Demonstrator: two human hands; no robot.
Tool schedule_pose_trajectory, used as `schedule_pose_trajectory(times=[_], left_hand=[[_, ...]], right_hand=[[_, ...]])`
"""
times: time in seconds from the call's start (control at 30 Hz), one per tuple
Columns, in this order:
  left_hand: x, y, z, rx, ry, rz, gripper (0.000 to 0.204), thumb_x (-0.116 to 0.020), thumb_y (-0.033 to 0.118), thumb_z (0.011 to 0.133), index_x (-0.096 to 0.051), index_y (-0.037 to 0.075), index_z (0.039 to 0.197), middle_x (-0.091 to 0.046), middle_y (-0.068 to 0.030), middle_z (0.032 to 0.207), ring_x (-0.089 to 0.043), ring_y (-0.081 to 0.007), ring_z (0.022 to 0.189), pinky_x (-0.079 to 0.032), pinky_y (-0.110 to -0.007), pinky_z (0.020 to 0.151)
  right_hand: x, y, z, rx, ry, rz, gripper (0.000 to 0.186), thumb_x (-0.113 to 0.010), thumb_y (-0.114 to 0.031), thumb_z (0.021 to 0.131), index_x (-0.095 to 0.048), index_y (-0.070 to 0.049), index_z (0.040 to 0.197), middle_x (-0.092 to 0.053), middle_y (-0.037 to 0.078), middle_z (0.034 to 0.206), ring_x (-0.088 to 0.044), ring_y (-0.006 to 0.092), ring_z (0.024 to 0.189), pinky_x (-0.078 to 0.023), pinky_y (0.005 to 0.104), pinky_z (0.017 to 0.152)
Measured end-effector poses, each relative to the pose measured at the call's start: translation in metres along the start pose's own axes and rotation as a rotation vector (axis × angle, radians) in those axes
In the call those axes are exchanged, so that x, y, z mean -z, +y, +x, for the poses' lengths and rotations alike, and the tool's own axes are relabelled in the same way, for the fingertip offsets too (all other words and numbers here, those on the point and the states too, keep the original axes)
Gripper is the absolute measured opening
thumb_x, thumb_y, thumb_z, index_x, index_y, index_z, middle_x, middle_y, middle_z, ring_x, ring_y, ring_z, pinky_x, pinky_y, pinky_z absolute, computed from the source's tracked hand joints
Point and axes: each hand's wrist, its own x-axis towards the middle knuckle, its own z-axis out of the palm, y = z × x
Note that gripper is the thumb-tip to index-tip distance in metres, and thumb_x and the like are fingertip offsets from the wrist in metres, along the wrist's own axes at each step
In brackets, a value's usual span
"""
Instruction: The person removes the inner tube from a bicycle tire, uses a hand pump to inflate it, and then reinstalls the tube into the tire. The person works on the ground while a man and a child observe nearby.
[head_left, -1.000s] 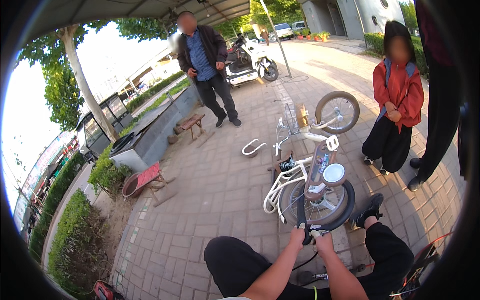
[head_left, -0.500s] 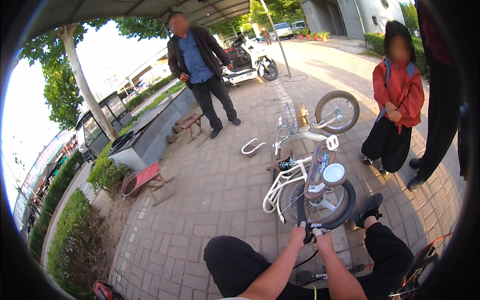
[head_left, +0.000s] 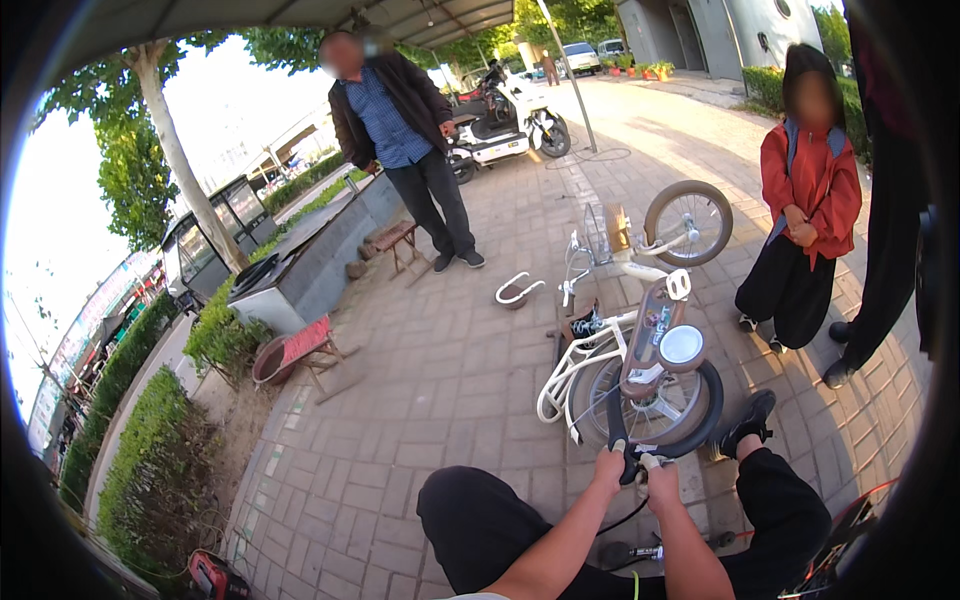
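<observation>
A small white bicycle (head_left: 595, 372) lies on its side before me, its rear wheel nearest. A black tire or tube (head_left: 706, 425) is out over that wheel. My left hand (head_left: 608, 466) is closed on the black tube at its lower end. Just right of it, my right hand (head_left: 662, 484) grips a pale fitting beside the tube, where a black hose runs down to a metal pump (head_left: 630, 552) on the paving between my legs. What exactly is under my fingers is partly hidden.
A standing person (head_left: 395, 140) is ahead-left, near a white scooter (head_left: 505, 130); two people (head_left: 810, 220) stand at right. A curved white part (head_left: 515, 292) lies left of the bicycle. A red folding stool (head_left: 305, 345), planter wall (head_left: 350, 235) and hedge (head_left: 140, 450) line the left.
The person ahead has stepped slightly left and nearer. The view has shifted a little, so most things sit further right. My hands keep their hold on the tube and fitting.
</observation>
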Motion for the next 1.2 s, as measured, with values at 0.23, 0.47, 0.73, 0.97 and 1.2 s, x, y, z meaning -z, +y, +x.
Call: schedule_pose_trajectory(times=[0.23, 0.47, 0.73, 0.97, 1.2], left_hand=[[0.021, -0.019, 0.02, -0.007, 0.066, 0.079, 0.027, -0.052, 0.018, 0.088, -0.06, -0.003, 0.104, -0.063, -0.0132, 0.091, -0.058, -0.0232, 0.077, -0.044, -0.039, 0.066], [0.009, -0.004, 0.01, 0.002, 0.067, 0.067, 0.031, -0.053, 0.02, 0.088, -0.06, -0.004, 0.105, -0.063, -0.0152, 0.094, -0.057, -0.0234, 0.081, -0.043, -0.038, 0.071], [0.005, -0.008, 0.005, 0.023, 0.042, 0.043, 0.031, -0.053, 0.022, 0.088, -0.06, -0.004, 0.104, -0.063, -0.0132, 0.09, -0.057, -0.022, 0.076, -0.044, -0.037, 0.065], [0.002, -0.008, 0.002, 0.012, 0.038, 0.043, 0.024, -0.051, 0.018, 0.088, -0.06, -0.001, 0.101, -0.06, -0.0103, 0.084, -0.056, -0.0208, 0.069, -0.044, -0.036, 0.059], [0.01, -0.015, 0.008, 0.0, 0.077, 0.102, 0.029, -0.052, 0.021, 0.088, -0.06, -0.003, 0.102, -0.063, -0.0164, 0.09, -0.059, -0.0268, 0.079, -0.043, -0.039, 0.069]], right_hand=[[-0.015, 0.016, -0.003, 0.094, 0.005, -0.137, 0.012, -0.063, -0.009, 0.082, -0.057, -0.006, 0.071, -0.054, 0.002, 0.058, -0.045, 0.0114, 0.042, -0.033, 0.0288, 0.036], [-0.012, -0.001, -0.005, 0.004, 0.024, 0.027, 0.005, -0.061, -0.01, 0.082, -0.058, -0.007, 0.079, -0.052, 0.0, 0.058, -0.045, 0.0109, 0.042, -0.029, 0.0262, 0.034], [-0.012, 0.019, 0.002, 0.114, 0.035, -0.113, 0.008, -0.059, -0.008, 0.082, -0.057, -0.007, 0.074, -0.053, 0.001, 0.059, -0.045, 0.0114, 0.041, -0.032, 0.0276, 0.036], [-0.013, 0.01, 0.001, 0.134, 0.05, -0.147, 0.012, -0.061, -0.008, 0.082, -0.054, -0.006, 0.072, -0.052, 0.002, 0.058, -0.045, 0.0111, 0.042, -0.032, 0.0278, 0.035], [-0.009, -0.004, -0.003, -0.079, -0.046, -0.161, 0.009, -0.059, -0.014, 0.083, -0.055, -0.009, 0.077, -0.051, 0.002, 0.058, -0.043, 0.0127, 0.04, -0.03, 0.0275, 0.033]])
